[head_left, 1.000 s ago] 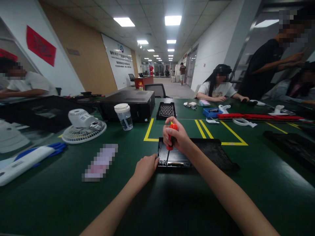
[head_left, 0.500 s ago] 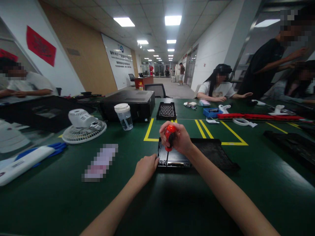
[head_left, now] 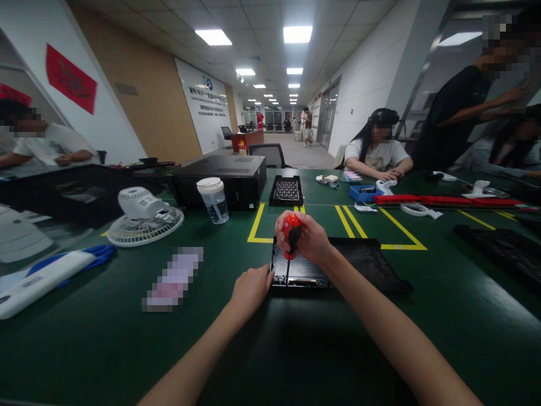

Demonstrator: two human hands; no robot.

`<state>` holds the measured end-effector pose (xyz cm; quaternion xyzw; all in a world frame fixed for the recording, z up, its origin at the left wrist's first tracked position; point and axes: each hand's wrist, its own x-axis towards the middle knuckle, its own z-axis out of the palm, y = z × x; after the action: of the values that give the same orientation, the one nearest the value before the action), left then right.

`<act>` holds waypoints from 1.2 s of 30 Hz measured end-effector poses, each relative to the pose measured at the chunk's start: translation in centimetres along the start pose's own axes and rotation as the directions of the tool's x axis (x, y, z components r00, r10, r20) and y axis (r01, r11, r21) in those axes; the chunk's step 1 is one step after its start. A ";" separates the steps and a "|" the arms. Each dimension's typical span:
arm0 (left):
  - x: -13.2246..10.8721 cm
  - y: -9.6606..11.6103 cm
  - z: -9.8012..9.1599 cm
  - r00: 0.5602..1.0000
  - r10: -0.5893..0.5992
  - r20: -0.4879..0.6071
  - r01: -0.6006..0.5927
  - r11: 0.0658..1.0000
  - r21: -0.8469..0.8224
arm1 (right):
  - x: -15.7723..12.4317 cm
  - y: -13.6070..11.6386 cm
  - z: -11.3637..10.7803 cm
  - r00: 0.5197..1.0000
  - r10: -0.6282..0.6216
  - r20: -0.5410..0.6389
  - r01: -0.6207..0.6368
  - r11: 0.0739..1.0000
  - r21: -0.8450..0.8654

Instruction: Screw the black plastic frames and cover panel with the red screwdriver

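Note:
A flat black device (head_left: 359, 262) lies on the green table (head_left: 105, 344) in front of me. My right hand (head_left: 306, 237) is closed around the red handle of a screwdriver (head_left: 289, 234), which stands upright with its tip on the device's near left corner. My left hand (head_left: 250, 288) rests curled against the device's left edge, its fingers pressed on that corner.
A small white fan (head_left: 143, 217), a lidded cup (head_left: 213, 199) and a black computer case (head_left: 224, 177) stand to the left. A black tray of small parts (head_left: 286, 190) sits behind the yellow floor-tape box (head_left: 257, 223). Other people sit at the left and far right.
My right hand has turned on the screwdriver handle, its fingers wrapping further over the red top. My left hand and the device have stayed put. People at the far side moved their arms.

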<state>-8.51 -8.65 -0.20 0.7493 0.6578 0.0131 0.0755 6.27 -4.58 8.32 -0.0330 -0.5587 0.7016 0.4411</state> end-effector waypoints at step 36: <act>-0.2 0.2 -0.2 1.000 0.005 -0.006 -0.005 1.000 -0.017 | 0.0 -0.4 -0.2 0.999 0.001 -0.053 -0.006 0.995 -0.097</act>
<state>-8.37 -8.80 0.03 0.7502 0.6561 0.0209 0.0797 6.57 -4.45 8.57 -0.0741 -0.5803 0.6730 0.4526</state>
